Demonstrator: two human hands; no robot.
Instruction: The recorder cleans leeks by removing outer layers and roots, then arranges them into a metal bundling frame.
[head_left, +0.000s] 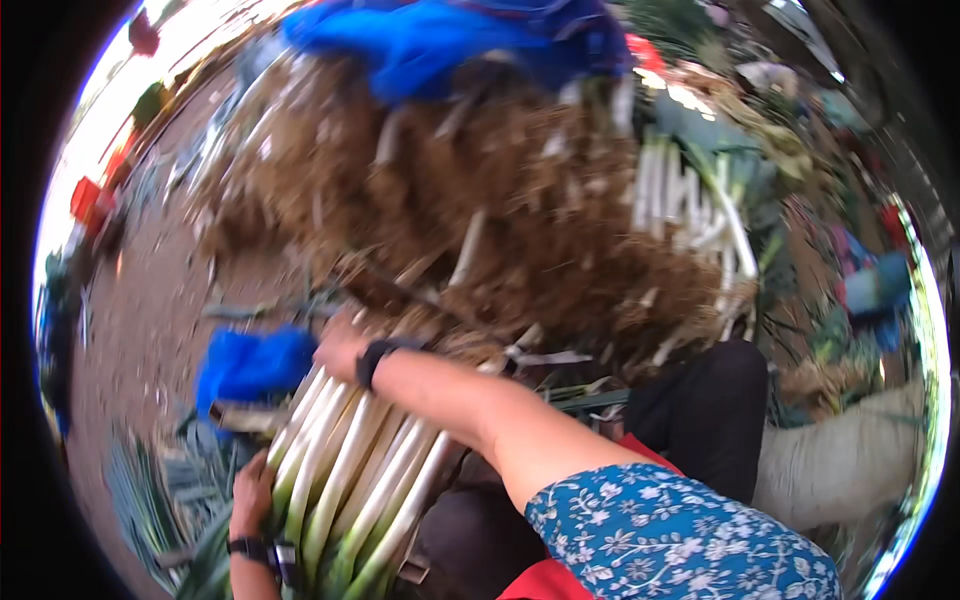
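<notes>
"Two bare hands showed at the fanned bunch of white-stalked, green-leaved leeks (350, 450). Where did that lie?"

"At seven o'clock, with its pale stalks toward twelve and its green leaves toward six. It lay just beside a knee in dark trousers (480, 535)."

"And the right hand (342, 345)?"

"At the bunch's twelve o'clock end. Its forearm came in from about four, out of a blue fabric sleeve with white flowers (680, 530), and a black wristband (374, 362) circled the wrist. The fingers were blurred, so I could not tell whether that grip was spread or pinching a stalk."

"The left hand (252, 495)?"

"Along the bunch's nine o'clock edge, against the outer stalks. I could not tell how far that grip was closed either."

"What stood around them?"

"A large heap of leeks with shaggy brown roots (560, 180) filled twelve o'clock, under a bright blue sheet (420, 40). More clean white stalks (660, 190) lay at two, a pale, bulky sack (850, 460) at four, and a small crumpled blue sheet (250, 365) between eight and nine, near the right hand."
</notes>
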